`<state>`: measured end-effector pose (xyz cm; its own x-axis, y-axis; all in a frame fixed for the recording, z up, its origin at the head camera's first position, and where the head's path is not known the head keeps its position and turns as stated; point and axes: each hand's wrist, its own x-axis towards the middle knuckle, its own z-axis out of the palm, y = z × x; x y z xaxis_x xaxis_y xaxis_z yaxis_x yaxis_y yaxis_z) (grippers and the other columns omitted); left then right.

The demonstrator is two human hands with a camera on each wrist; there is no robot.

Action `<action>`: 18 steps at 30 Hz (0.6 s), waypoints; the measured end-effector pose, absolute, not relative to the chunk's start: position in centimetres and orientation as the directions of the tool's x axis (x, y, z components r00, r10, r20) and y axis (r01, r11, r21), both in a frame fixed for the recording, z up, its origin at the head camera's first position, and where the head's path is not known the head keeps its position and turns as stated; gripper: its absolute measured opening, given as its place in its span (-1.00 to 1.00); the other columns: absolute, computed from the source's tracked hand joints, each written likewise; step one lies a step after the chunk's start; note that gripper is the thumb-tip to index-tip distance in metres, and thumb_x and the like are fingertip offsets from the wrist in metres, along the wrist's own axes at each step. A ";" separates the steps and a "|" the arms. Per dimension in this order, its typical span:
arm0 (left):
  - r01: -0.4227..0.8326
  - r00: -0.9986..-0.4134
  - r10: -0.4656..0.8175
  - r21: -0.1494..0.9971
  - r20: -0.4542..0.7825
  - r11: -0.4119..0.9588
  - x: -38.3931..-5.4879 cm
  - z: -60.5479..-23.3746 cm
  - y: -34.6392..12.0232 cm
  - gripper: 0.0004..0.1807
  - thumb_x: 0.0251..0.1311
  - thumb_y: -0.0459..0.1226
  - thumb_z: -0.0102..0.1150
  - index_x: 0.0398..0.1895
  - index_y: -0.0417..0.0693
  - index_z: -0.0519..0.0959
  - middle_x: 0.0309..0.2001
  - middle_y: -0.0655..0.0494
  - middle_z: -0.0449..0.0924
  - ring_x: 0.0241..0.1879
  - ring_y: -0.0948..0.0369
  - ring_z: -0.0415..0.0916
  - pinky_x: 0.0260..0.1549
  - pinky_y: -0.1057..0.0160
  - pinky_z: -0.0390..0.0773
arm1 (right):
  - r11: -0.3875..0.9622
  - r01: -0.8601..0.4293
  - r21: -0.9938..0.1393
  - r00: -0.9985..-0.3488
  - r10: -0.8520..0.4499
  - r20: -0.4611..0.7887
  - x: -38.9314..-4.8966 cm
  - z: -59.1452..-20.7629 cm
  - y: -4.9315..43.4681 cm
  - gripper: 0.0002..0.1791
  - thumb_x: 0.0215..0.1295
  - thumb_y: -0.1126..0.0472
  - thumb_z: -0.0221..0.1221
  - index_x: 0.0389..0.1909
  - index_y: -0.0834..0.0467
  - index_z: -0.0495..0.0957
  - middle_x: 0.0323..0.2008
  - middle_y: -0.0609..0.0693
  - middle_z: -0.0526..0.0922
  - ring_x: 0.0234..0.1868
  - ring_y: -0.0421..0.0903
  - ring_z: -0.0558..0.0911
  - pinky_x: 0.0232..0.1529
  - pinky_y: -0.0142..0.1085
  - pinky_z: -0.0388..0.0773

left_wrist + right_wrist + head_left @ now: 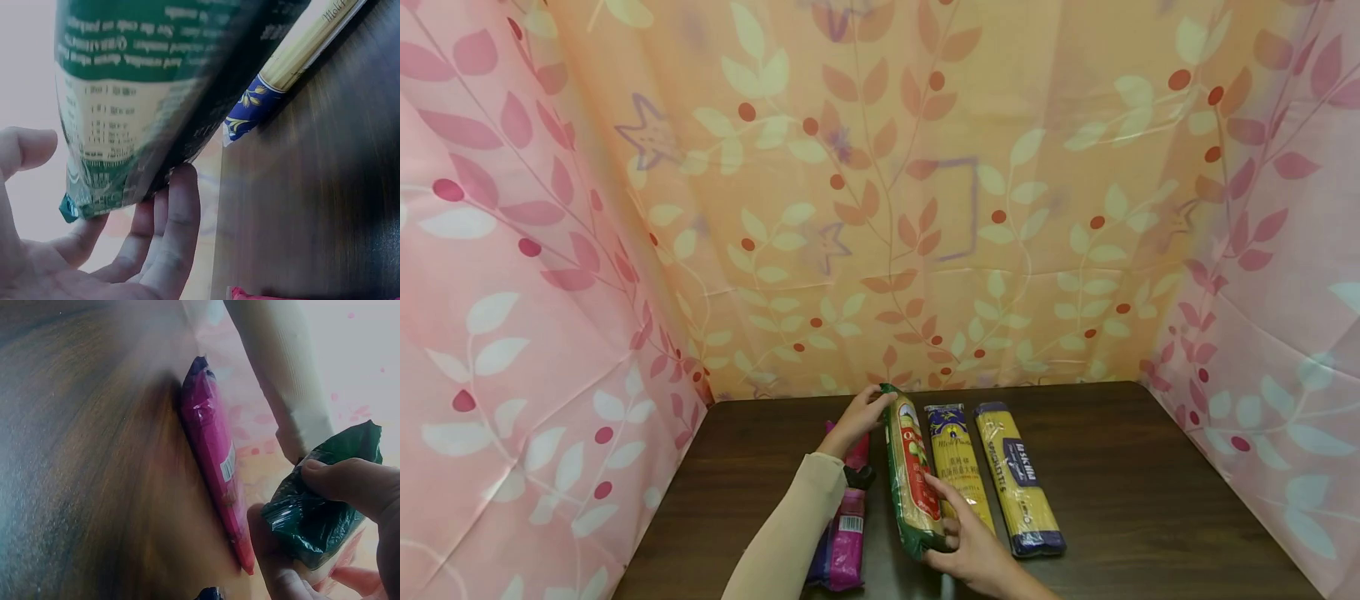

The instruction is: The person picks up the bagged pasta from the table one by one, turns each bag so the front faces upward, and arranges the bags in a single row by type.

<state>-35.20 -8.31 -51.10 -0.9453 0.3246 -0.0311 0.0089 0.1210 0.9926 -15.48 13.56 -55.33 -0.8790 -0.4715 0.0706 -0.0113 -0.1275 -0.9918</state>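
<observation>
A green-ended spaghetti pack (912, 467) with a red label is held tilted between both hands. My left hand (859, 421) cups its far end; in the left wrist view, the fingers (178, 231) curve against the pack's printed back (119, 119), with the thumb off to one side. At the near end, my right hand (973, 546) grips the pack, its thumb pressing the crinkled green wrapper (322, 519) in the right wrist view. Just right of it lies a yellow spaghetti pack (962, 467) with a dark blue top.
Another spaghetti pack (1018, 479) with purple-blue ends lies farther right on the dark wooden table (1135, 483). Left of the held pack, partly under the left arm, lies a magenta pack (847, 550). Patterned cloth (887, 208) stands behind and at both sides.
</observation>
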 end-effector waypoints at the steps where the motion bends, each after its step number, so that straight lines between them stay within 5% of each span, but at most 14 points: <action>1: 0.004 -0.949 0.313 0.992 -0.037 0.127 -35.2 -51.1 -8.2 -0.50 0.59 0.01 0.15 0.26 -0.23 0.45 0.26 -0.26 0.49 0.09 -0.01 0.60 0.19 -0.20 0.59 | -0.122 -0.021 -0.992 -0.878 -0.473 0.077 -15.5 -55.4 13.6 0.18 0.23 0.60 0.28 0.76 0.13 -0.14 0.63 0.44 -0.26 0.30 0.21 0.59 -0.02 -0.22 0.71; 5: -0.002 -0.966 0.256 0.986 -0.045 0.164 -35.1 -51.0 -8.1 -0.41 0.54 0.04 0.24 0.32 -0.23 0.43 0.28 -0.29 0.51 0.11 -0.06 0.57 0.05 -0.14 0.63 | -0.084 -0.067 -0.994 -0.877 -0.469 0.099 -15.5 -55.5 13.5 0.18 0.22 0.59 0.32 0.75 0.15 -0.12 0.61 0.49 -0.25 0.34 0.31 0.54 -0.01 -0.21 0.72; 10: 0.014 -0.972 0.231 0.979 -0.034 0.205 -35.0 -50.9 -8.1 -0.26 0.48 0.04 0.32 0.49 -0.18 0.30 0.42 -0.32 0.34 0.31 -0.17 0.45 0.12 -0.28 0.58 | -0.011 -0.127 -0.992 -0.885 -0.451 0.118 -15.6 -55.6 13.3 0.20 0.16 0.58 0.37 0.74 0.14 -0.07 0.54 0.52 -0.09 0.34 0.39 0.52 0.02 -0.23 0.71; 18: 0.085 -0.965 0.262 0.975 0.029 0.204 -35.3 -51.2 -8.2 -0.40 0.49 -0.08 0.35 0.38 -0.13 0.32 0.20 -0.29 0.42 -0.02 -0.01 0.51 -0.14 -0.17 0.63 | 0.142 -0.262 -0.955 -0.887 -0.426 0.180 -15.6 -55.5 13.3 0.19 0.13 0.51 0.45 0.73 0.15 0.02 0.45 0.46 0.14 0.33 0.44 0.51 0.11 -0.29 0.65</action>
<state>-35.27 -8.21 -51.19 -0.9645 0.2624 0.0291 0.0848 0.2035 0.9754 -15.56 13.26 -55.47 -0.8869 -0.4256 0.1797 -0.2616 0.1420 -0.9547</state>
